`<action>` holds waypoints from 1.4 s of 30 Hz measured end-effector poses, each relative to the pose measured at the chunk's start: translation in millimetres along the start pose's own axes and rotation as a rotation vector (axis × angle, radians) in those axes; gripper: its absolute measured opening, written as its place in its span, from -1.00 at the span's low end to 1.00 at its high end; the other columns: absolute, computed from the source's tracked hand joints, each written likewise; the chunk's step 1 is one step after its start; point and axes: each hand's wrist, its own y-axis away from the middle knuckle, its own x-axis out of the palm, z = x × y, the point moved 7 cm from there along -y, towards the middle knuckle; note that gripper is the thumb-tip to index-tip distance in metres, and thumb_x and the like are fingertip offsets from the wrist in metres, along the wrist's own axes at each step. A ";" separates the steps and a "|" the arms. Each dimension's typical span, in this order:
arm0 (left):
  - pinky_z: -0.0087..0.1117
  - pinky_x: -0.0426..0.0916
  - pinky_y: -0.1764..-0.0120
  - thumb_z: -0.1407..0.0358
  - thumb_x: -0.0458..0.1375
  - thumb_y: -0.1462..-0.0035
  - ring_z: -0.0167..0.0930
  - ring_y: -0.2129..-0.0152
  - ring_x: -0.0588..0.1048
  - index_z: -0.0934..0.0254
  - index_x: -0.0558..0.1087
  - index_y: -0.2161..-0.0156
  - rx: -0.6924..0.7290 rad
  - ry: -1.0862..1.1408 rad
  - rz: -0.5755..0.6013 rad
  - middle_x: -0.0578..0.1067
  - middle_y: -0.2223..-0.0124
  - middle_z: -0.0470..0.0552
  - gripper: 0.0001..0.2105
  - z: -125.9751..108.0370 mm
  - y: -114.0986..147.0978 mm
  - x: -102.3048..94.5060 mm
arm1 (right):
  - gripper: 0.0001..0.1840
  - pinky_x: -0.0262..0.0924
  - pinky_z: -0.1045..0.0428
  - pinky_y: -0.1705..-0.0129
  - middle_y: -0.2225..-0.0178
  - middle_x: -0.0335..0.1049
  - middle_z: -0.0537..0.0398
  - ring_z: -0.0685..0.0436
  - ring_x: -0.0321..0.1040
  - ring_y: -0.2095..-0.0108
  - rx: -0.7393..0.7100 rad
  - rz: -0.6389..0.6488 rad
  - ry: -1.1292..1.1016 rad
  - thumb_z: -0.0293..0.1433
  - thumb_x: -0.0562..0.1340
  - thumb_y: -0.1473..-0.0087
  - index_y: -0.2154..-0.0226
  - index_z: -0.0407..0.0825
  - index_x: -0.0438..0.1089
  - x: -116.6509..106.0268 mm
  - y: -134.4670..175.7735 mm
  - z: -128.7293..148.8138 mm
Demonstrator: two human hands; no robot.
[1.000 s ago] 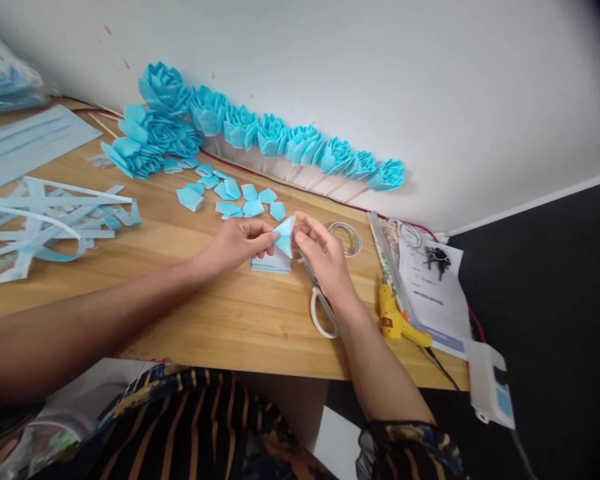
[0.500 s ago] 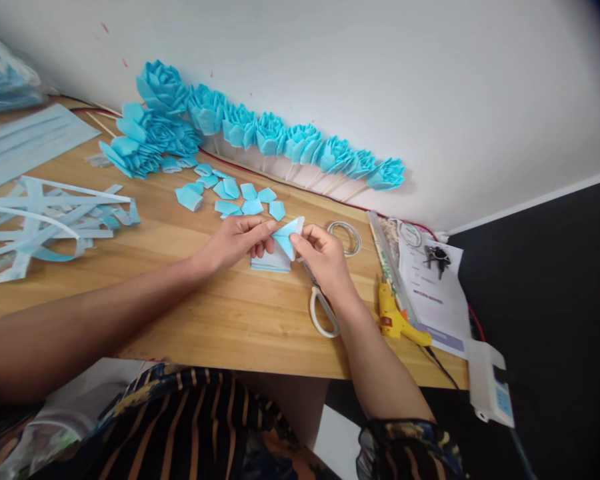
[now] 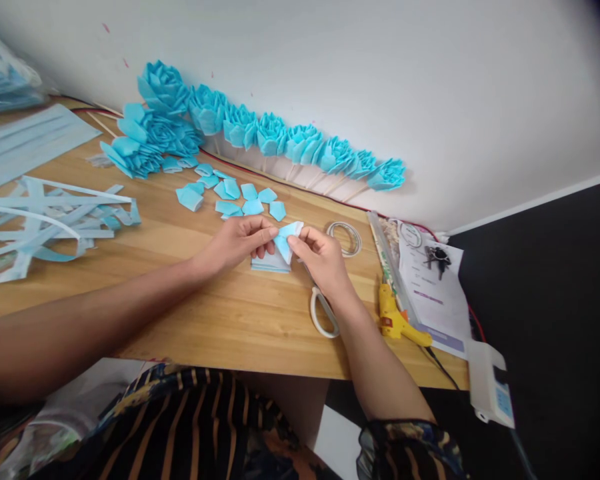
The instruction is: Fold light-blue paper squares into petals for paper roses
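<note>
Between my two hands is a small folded piece of light-blue fabric (image 3: 284,241), white along its right edge. My left hand (image 3: 245,239) pinches its left corner between thumb and fingers. On the other side my right hand (image 3: 321,252) grips it, thumb in front. Just below lies a stack of pale blue squares (image 3: 270,264), partly covered by the hands. White-handled scissors (image 3: 314,320) rest under my right wrist, their blades mostly hidden. Several folded blue petals (image 3: 249,192) are scattered behind my hands.
Blue fabric roses on sticks (image 3: 271,135) line the wall. Cut strips (image 3: 35,223) and a flat blue sheet (image 3: 30,143) lie left. A tape roll (image 3: 345,239), yellow glue gun (image 3: 393,317), papers (image 3: 425,287) and keys (image 3: 437,259) are right. A white power box (image 3: 490,383) hangs by the table edge.
The folded piece has shifted slightly down and its shape looks a little more compact. Both hands keep their grip, with my right hand moved marginally left.
</note>
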 end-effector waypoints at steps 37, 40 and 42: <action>-0.53 0.32 0.54 0.14 0.19 -0.10 -0.53 0.62 0.39 0.33 0.44 0.39 -0.078 -0.015 0.052 0.49 0.51 -0.04 -0.75 4.0 -0.3 4.9 | -0.68 -0.01 0.09 0.47 0.59 0.08 0.26 0.06 0.05 0.54 -0.062 0.013 0.083 -0.25 0.23 -0.06 0.58 0.00 0.16 3.0 2.1 8.5; -0.53 0.31 0.56 0.16 0.23 -0.07 -0.53 0.64 0.38 0.32 0.41 0.44 -0.059 -0.008 0.061 0.45 0.56 -0.08 -0.77 2.6 0.0 6.5 | -0.69 0.00 0.09 0.47 0.59 0.10 0.26 0.06 0.06 0.54 -0.054 0.015 0.101 -0.24 0.23 -0.05 0.58 0.00 0.16 4.7 2.7 8.1; -0.53 0.31 0.55 0.18 0.23 -0.06 -0.53 0.64 0.37 0.32 0.40 0.46 -0.050 -0.009 0.063 0.43 0.57 -0.09 -0.77 2.7 -0.1 6.8 | -0.68 0.01 0.09 0.47 0.59 0.10 0.25 0.06 0.06 0.54 -0.054 0.015 0.109 -0.24 0.23 -0.05 0.58 0.00 0.16 5.6 2.9 8.0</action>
